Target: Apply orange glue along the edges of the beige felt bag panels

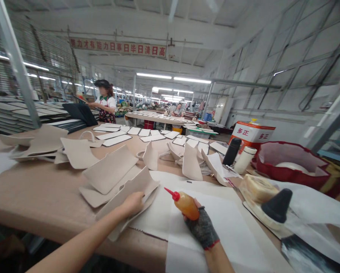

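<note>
My left hand [133,204] is closed on the edge of a folded beige leather piece [121,197] at the front of the table. More bent beige pieces [111,168] lie just behind it. In a grey fingerless glove, my right hand [202,225] is wrapped round a squeeze bottle [187,206] of amber liquid. Its red nozzle points up and to the left, towards the leather piece but apart from it. Beneath the bottle, white paper sheets [215,235] cover the table.
Curved beige pieces [191,163] and flat dark-edged panels [117,140] spread across the brown table [58,193]. To the right are a black bottle [232,151], a cream bottle [245,160], a red-rimmed container [293,149] and a black cone [278,206]. A co-worker [104,102] stands beyond.
</note>
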The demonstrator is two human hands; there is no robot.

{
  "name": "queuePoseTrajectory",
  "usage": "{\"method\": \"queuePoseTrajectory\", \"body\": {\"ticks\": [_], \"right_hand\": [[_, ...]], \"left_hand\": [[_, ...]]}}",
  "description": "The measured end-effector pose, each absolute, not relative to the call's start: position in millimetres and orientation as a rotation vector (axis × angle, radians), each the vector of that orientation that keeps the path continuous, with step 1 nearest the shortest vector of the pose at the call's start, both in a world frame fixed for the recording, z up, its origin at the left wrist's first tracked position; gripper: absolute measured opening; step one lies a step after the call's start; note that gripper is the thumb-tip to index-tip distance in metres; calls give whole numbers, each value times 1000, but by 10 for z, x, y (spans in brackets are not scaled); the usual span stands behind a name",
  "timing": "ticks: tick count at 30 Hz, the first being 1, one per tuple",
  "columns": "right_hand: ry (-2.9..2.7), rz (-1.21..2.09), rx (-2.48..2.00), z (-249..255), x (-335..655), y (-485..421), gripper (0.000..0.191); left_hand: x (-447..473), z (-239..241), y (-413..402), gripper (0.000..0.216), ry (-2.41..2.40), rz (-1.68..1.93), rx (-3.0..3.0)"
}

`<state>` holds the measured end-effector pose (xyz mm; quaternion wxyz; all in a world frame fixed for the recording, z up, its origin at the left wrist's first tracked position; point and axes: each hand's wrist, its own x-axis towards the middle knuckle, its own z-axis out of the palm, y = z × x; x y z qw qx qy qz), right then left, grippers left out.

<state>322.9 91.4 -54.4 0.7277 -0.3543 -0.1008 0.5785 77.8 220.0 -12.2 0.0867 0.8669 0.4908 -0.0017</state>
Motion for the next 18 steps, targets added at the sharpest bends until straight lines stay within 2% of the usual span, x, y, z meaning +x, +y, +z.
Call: {"method": "queuePoseTrajectory", "body": {"ticks": [5, 9, 13, 18], "right_hand": [[-450, 1014, -1059, -450, 3157, 952, 34], [-688, 734, -1390, -331, 3167, 1052, 46], [-770, 622, -1461, -231, 3187, 1175, 48], [-833, 554, -1511, -107, 3157, 1285, 47]], "left_hand": [[927, -314, 2147, 28, 1491, 34, 2515], [943, -366, 2211, 31, 1485, 110, 2476], [927, -377, 2266, 37, 1537, 183, 2399], [959, -330, 2262, 34, 1552, 218, 2323]]}}
